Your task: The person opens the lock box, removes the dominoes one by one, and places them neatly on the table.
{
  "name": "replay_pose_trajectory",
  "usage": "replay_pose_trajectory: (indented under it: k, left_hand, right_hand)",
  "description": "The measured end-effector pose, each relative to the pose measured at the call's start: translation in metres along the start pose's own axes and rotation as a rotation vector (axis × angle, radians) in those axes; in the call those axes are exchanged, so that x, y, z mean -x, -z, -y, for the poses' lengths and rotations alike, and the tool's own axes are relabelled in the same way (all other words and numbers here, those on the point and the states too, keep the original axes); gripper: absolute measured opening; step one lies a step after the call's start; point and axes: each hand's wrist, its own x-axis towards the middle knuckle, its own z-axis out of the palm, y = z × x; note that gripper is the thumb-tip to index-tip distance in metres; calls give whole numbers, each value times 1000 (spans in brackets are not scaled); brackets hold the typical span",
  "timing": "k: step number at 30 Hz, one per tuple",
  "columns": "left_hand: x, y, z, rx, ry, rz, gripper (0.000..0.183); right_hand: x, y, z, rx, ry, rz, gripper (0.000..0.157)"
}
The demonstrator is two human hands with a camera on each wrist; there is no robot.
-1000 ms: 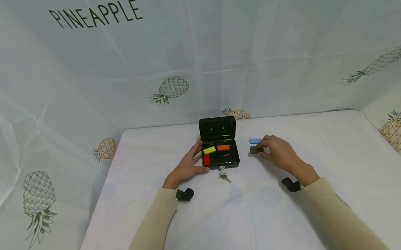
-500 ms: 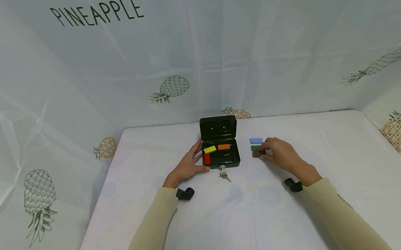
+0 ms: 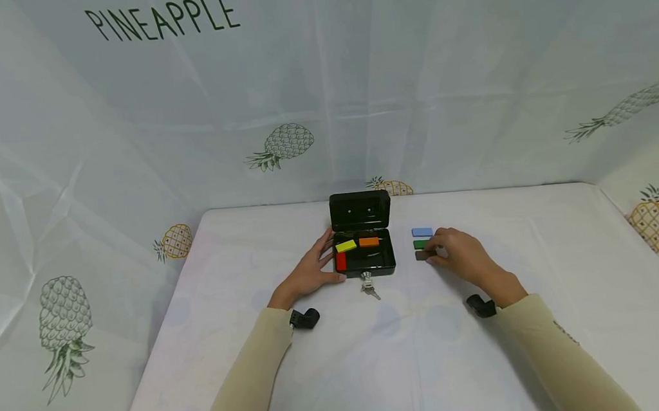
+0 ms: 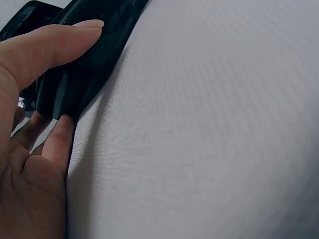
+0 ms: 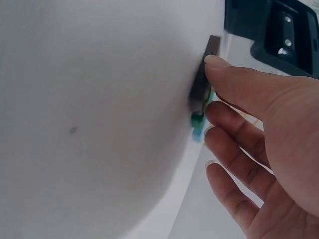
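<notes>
A black cash box [image 3: 380,261] stands with its lid [image 3: 360,210] raised. Inside lie a yellow block [image 3: 345,246], an orange block [image 3: 369,242] and a red block [image 3: 341,261]. My left hand [image 3: 309,271] rests against the box's left side, fingers straight along it and thumb at the front corner. Right of the box, my right hand [image 3: 458,253] pinches a small brown block [image 3: 422,255] between thumb and forefinger, low over the table. Just behind it lie a green block [image 3: 419,245] and a light blue block [image 3: 422,232], in a row.
Keys [image 3: 369,287] hang from the lock at the box's front. A white cloth covers the table [image 3: 371,363]. Behind it rises a pineapple-print curtain [image 3: 414,95], close to the table's back edge.
The brown block in my right hand has come slightly towards me, uncovering the green block behind it. My left hand keeps its place at the box.
</notes>
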Motion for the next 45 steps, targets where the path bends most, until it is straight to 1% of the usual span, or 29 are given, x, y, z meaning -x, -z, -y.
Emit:
replay_pose_trajectory:
  k: [4, 10, 15, 18, 23, 30, 38, 45]
  left_hand:
    - [0, 0, 0, 0, -3, 3, 117]
    - [0, 0, 2, 3, -6, 8, 117]
    - [0, 0, 2, 6, -10, 8, 117]
    - [1, 1, 2, 4, -11, 5, 118]
    - [1, 1, 3, 11, -16, 12, 118]
    - [1, 1, 1, 18, -14, 24, 117]
    - [3, 2, -2, 19, -8, 27, 115]
    - [4, 3, -2, 30, -20, 32, 116]
  right_hand:
    - [-3, 2, 9, 6, 46, -37, 18]
    - [-14, 6, 28, -10, 145, -101, 22]
    - [-27, 6, 46, -21, 207, -115, 25]
    - [-35, 4, 59, -13, 239, -90, 26]
    - [-49, -2, 76, -23, 308, -21, 28]
    - [-68, -19, 89, -4, 415, 45, 30]
    - [-84, -30, 99, -3, 438, 161, 34]
    - [-96, -34, 101, 19, 464, 234, 32]
